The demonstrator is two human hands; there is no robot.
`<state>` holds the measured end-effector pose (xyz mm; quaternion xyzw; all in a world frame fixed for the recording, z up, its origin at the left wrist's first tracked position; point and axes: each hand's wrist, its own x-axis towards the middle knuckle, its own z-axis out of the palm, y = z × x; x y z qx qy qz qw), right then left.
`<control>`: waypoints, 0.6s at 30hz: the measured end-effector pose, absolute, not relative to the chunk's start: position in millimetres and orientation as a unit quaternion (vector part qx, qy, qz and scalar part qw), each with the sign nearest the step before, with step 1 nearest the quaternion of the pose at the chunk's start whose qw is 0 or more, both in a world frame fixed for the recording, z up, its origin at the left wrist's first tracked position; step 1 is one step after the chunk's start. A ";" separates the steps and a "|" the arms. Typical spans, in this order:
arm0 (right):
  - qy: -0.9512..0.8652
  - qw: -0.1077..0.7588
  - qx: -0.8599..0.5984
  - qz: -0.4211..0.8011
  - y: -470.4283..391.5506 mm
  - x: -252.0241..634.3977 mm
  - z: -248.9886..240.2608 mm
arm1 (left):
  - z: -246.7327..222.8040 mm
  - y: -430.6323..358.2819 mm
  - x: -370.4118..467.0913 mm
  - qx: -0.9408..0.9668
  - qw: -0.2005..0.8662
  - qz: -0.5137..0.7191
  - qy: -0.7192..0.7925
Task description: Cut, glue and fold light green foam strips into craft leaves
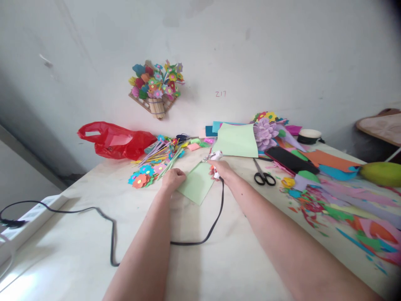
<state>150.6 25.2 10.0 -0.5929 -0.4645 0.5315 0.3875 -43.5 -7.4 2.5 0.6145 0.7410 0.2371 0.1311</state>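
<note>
R hand [222,168] has fingers wrapped round glue gun [216,156], nozzle pointing left by far corner of green sheet [198,187], so it's nearer there. Sheet's flat btwn hands, just R of L hand [173,179]; can't tell if L fingers are together or apart.

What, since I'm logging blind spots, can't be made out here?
All in the head view:
- Glue gun handle: partly covered by the right hand.
- Whether its nozzle touches the green sheet: too small.
- Black cord, middle stretch: behind the left forearm.
- Red bag contents: hidden by its plastic.
- Yellow-green object: cut off by the right edge.
</note>
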 end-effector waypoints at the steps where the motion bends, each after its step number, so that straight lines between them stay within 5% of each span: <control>1: -0.465 0.387 -0.592 0.533 25.0 150.7 10.2 | 2.5 -7.5 -43.3 0.613 0.133 0.239 0.741; 18: -0.497 0.354 -0.569 0.551 24.0 154.8 10.1 | -1.4 -4.5 -45.0 0.607 0.129 0.261 0.740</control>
